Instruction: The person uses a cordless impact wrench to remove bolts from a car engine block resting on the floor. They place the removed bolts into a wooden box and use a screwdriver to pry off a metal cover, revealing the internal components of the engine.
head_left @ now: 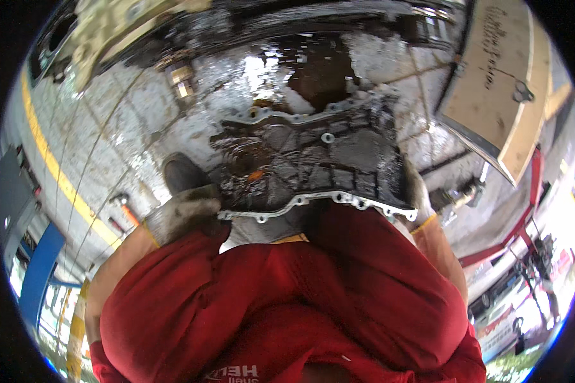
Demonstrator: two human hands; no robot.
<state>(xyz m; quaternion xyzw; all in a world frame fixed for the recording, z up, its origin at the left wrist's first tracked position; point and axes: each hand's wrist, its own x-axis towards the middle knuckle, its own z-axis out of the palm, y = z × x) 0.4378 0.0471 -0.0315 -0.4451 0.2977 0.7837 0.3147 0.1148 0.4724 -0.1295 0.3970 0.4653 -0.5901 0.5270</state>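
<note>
Between my knees I hold a wide metal engine cover (358, 150), its ribbed hollow side turned up and coated in dark oil. Pale bolt-hole flanges run along its near and far edges. My left hand (188, 210), in a dirty grey work glove, is closed on the near left corner. At the right end, my gloved right hand (418, 195) grips the cover's side, its fingers partly hidden behind the edge. A small pale ring (328, 138) shows on the oily surface, and an orange spot lies left of it.
Dark oil (319, 70) pools on the tiled floor beyond the cover. A hammer (126, 209) with an orange handle lies at left, inside a yellow floor line (51, 163). A tan board-sided box (492, 83) stands far right, above a red metal bar (521, 223).
</note>
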